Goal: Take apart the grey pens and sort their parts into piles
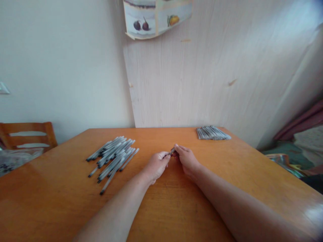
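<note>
Over the middle of the table, my left hand (157, 165) and my right hand (186, 158) meet around one pen (172, 151). Fingers of both hands are closed on it, the left at the near end and the right at the far end. Only a short dark and grey stretch of the pen shows between them. To the left of my hands lies a loose pile of pens (114, 155) with pale grey barrels and black ends, mostly slanting the same way. At the far right, a neater row of similar pens (213, 133) rests near the table's back edge.
The orange-brown wooden table (174, 215) reaches to the wall. A wooden chair (29, 134) with a clear plastic bag (21, 159) stands at the left. Fruit pictures (158, 20) hang on the wall. Cloth and bags (290, 159) lie beyond the table's right edge.
</note>
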{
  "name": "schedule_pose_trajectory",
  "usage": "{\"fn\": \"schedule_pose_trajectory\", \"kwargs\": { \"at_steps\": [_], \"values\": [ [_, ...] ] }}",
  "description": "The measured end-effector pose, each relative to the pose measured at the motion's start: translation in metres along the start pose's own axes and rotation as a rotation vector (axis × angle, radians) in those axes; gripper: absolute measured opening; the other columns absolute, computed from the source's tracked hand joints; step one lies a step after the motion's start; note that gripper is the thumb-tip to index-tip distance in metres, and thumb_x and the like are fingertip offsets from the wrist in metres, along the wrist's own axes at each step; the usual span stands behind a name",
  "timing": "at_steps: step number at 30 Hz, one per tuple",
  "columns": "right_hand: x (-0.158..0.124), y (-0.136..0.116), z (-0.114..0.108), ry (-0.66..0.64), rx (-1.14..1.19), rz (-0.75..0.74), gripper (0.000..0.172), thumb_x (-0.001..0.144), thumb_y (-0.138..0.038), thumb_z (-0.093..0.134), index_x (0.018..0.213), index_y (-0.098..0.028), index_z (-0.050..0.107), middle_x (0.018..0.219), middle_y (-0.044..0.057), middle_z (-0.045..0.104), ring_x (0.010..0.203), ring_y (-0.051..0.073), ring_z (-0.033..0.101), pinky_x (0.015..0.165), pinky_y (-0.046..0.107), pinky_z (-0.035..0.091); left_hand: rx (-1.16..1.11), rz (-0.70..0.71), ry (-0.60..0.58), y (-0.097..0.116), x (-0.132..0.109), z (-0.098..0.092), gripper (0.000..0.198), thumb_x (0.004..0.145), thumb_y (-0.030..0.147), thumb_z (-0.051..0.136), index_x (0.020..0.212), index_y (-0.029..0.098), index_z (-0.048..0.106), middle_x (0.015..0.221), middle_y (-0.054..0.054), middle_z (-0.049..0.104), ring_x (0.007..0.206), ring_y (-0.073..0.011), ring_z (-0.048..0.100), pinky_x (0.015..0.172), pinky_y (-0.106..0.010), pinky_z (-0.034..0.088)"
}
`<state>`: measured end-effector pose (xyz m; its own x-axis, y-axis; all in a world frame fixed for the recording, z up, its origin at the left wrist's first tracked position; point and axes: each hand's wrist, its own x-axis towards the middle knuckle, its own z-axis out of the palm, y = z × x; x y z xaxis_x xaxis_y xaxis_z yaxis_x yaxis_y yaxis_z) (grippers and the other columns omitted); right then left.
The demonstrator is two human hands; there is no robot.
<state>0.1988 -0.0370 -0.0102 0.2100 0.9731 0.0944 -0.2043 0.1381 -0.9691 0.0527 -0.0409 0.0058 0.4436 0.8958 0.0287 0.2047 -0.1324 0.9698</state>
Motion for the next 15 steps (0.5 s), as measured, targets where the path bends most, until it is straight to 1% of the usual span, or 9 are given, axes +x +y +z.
{"fn": "schedule_pose_trajectory", "kwargs": {
  "at_steps": [2,9,13,15],
  "values": [
    [0.0004,0.0002,-0.0005,0.000,-0.001,0.002,0.038,0.073,-0.054,0.062,0.062,-0.018,0.057,0.057,0.000,0.055,0.053,0.011,0.045,0.053,0.026,0.032,-0.010,-0.001,-0.004,-0.0005,-0.0001,0.0002,0.034,0.086,0.043,0.051,0.101,0.015,0.065,0.061,0.003,0.044,0.051,-0.0079,0.034,0.048,-0.021,0.022],
    [-0.0010,0.0011,-0.0008,-0.012,-0.012,-0.021,0.038,0.076,-0.053,0.060,0.060,-0.019,0.054,0.057,0.000,0.056,0.053,0.011,0.044,0.052,0.026,0.031,-0.157,-0.155,-0.090,0.0025,-0.0007,-0.0030,0.033,0.086,0.046,0.051,0.098,0.016,0.060,0.061,0.006,0.039,0.041,-0.0038,0.022,0.042,-0.021,0.011],
    [0.0002,0.0026,-0.0014,-0.020,-0.023,-0.020,0.039,0.075,-0.054,0.060,0.061,-0.019,0.055,0.056,0.000,0.056,0.051,0.011,0.043,0.051,0.026,0.030,-0.218,-0.196,-0.133,0.0035,-0.0009,-0.0045,0.034,0.085,0.048,0.053,0.099,0.017,0.057,0.062,0.007,0.039,0.039,-0.0020,0.020,0.042,-0.021,0.010],
    [0.0060,0.0025,-0.0070,0.010,0.012,-0.011,0.038,0.075,-0.054,0.061,0.062,-0.019,0.055,0.056,0.001,0.056,0.049,0.011,0.043,0.049,0.027,0.030,-0.232,-0.214,-0.143,0.0030,-0.0028,-0.0070,0.033,0.085,0.047,0.053,0.098,0.017,0.056,0.062,0.007,0.040,0.038,-0.0016,0.019,0.042,-0.021,0.010]
  ]
}}
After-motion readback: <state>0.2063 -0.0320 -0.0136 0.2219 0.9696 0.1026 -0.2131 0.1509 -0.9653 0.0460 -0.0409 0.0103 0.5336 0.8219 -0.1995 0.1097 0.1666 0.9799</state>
